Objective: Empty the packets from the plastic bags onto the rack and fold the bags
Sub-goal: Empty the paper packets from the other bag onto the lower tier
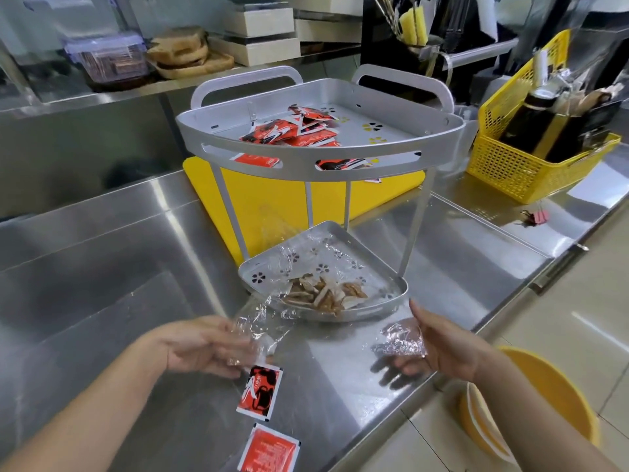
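Note:
A grey two-tier corner rack (320, 165) stands on the steel counter. Several red packets (296, 131) lie on its top shelf. Its bottom shelf (258, 277) holds a clear plastic bag (299, 260) with brown packets (326, 294) inside. My left hand (204, 345) grips the open end of that bag at the front of the shelf. My right hand (439, 345) holds a small crumpled clear plastic bag (401, 338) just above the counter. Two red packets (260, 391) (270, 449) lie on the counter below my left hand.
A yellow cutting board (272, 199) lies under the rack. A yellow basket (531, 158) with bottles stands at the right, a pink binder clip (536, 216) in front of it. A sink basin (85, 284) is at the left. A yellow bucket (531, 403) sits on the floor.

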`<state>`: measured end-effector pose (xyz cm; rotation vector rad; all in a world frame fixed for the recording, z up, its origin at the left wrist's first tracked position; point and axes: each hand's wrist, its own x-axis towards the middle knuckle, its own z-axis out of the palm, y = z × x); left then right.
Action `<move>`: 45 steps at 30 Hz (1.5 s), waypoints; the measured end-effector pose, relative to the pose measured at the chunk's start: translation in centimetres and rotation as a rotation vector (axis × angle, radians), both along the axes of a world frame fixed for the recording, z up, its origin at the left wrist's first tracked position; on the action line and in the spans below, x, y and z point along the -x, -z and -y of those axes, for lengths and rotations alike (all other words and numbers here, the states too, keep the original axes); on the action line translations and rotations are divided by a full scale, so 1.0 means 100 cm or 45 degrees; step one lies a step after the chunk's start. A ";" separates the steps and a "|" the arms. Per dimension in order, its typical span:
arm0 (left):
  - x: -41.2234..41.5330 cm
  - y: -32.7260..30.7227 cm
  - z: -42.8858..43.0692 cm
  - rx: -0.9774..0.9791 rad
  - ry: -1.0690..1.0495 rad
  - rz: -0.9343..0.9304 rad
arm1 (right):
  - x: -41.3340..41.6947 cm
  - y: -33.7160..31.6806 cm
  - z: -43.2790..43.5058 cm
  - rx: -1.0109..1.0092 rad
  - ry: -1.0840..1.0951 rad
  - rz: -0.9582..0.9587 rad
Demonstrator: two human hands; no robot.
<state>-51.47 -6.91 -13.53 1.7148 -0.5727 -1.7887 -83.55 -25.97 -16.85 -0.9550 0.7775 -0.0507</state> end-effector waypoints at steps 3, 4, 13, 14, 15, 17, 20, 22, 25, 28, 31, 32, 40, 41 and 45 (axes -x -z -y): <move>-0.002 -0.004 0.017 0.032 -0.307 -0.198 | -0.012 -0.002 0.010 0.005 0.154 -0.079; -0.001 -0.005 0.024 0.021 -0.352 -0.188 | -0.017 -0.003 0.011 0.023 0.171 -0.100; 0.017 -0.025 0.061 0.204 -0.634 -0.081 | -0.038 -0.036 0.006 0.084 0.367 0.035; 0.016 -0.033 0.063 0.252 -0.647 -0.103 | -0.038 -0.042 0.006 0.102 0.397 0.085; 0.014 -0.041 0.064 0.300 -0.637 -0.119 | -0.038 -0.048 0.006 0.125 0.416 0.134; 0.008 -0.056 0.064 0.385 -0.600 -0.147 | -0.037 -0.061 0.005 0.171 0.413 0.234; 0.002 -0.076 0.064 0.467 -0.532 -0.199 | -0.035 -0.075 0.008 0.230 0.387 0.377; 0.000 -0.084 0.063 0.520 -0.526 -0.215 | -0.035 -0.081 0.010 0.283 0.370 0.437; 0.001 -0.087 0.061 0.523 -0.529 -0.192 | -0.035 -0.081 0.013 0.335 0.352 0.481; 0.004 -0.086 0.055 0.506 -0.523 -0.129 | -0.035 -0.077 0.014 0.338 0.323 0.485; 0.003 -0.081 0.048 0.535 -0.487 -0.114 | -0.032 -0.071 0.012 0.347 0.251 0.468; 0.003 -0.079 0.044 0.544 -0.454 -0.126 | -0.030 -0.069 0.012 0.354 0.201 0.462; 0.003 -0.030 -0.002 0.145 -0.170 -0.012 | -0.012 -0.037 -0.001 0.248 0.026 0.020; 0.004 -0.026 -0.005 0.142 -0.213 -0.022 | -0.011 -0.034 -0.003 0.242 0.017 -0.001; 0.012 -0.020 0.001 0.151 -0.410 0.094 | -0.016 -0.032 -0.008 0.200 0.059 0.017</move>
